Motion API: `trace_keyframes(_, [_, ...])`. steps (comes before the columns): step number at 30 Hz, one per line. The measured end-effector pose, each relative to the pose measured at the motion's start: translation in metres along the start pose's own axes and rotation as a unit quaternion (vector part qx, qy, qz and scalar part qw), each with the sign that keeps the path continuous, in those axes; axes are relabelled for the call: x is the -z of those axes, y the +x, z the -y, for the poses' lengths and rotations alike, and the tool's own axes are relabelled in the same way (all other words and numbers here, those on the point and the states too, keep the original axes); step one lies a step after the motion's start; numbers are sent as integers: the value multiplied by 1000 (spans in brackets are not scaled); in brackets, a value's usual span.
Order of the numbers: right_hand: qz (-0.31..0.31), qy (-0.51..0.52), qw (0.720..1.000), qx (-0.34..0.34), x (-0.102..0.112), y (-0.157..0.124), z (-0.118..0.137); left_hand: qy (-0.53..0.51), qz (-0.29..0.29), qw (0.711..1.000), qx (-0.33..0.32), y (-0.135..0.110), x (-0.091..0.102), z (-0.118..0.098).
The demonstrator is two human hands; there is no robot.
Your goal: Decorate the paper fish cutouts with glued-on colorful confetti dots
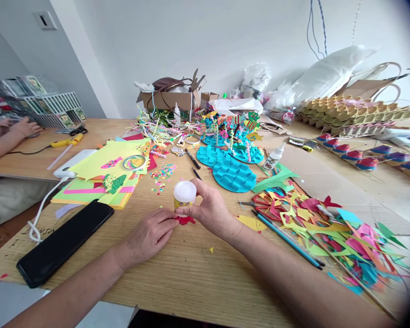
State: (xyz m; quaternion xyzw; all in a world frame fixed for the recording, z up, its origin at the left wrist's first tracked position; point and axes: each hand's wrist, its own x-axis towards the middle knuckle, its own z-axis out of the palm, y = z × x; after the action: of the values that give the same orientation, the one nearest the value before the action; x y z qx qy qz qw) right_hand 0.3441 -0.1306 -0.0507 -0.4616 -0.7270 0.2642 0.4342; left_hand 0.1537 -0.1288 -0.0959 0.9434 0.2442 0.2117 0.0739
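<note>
Fingers of the right hand (216, 210) clasped a white-lidded tub (184, 193); the left hand (149, 234), fingers bunched, touched red paper (186, 220) at its six o'clock, grip unclear.

Wooden table (198, 278), black phone (66, 241), confetti (166, 171) (scattered)

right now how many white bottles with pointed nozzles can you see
2. The nearer bottle is just right of the blue disc; the farther bottle is in front of the cardboard box. More may be hidden in the clutter.
</note>
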Motion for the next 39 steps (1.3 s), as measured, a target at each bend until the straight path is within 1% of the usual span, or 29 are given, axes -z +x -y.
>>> trace_keyframes(5, [10, 2, 1000, -1, 0, -3, 2, -16, 16, 1000, 15, 1, 1, 0])
trace_keyframes(14, [25, 25, 999, 8, -2, -4, 3, -24, 8, 1000, 10, 0, 2, -1])
trace_keyframes(20, [23, 9, 1000, -6, 3, -4, 3, -33, 17, 999, 16, 2, 2, -2])
trace_keyframes(24, [20, 0, 1000, 1, 1, -5, 3, -22, 15, 1000, 17, 1, 2, -2])
trace_keyframes(28, [38, 16, 999, -10, 4, -5, 3, -25, 21, 999, 17, 1, 3, -2])
trace_keyframes(34, [10, 12, 1000, -6, 13, -2, 0, -10, -2, 1000, 5, -2, -1, 1])
trace_keyframes(39, [1, 7, 1000, -12, 10, 1, -4, 1, -2, 1000, 2, -2, -1, 2])
